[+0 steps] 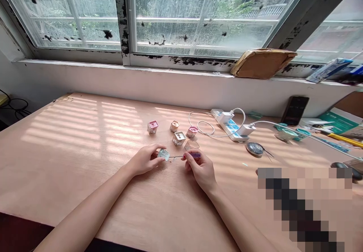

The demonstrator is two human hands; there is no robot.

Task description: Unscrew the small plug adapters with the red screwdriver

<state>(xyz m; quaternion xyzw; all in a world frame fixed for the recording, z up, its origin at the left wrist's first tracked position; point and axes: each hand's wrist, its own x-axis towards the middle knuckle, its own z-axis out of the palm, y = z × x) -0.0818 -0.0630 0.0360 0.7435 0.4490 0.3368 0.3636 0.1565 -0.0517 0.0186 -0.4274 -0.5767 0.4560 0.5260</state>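
My left hand (147, 159) grips a small pale blue-green plastic box (163, 154) between thumb and fingers, just above the wooden table. In my right hand (200, 167) is a screwdriver (194, 155) with a purple handle. Its thin metal shaft points left, and the tip meets or nearly meets the box's right side; I cannot tell which. Tiny loose bits (172, 160) lie below the shaft. Behind my hands stand several similar little boxes: a pink one (152, 127), a beige one (174, 126), a larger cream one (179, 138) and another pink one (192, 132).
A clear frame-like piece (192, 145) lies behind my right hand. A white power strip (231, 125) with plugs and cables sits at the back. Right of it are a round metallic object (255, 149), a black phone (295, 110) and green cups (286, 134). A pixelated patch covers the lower right.
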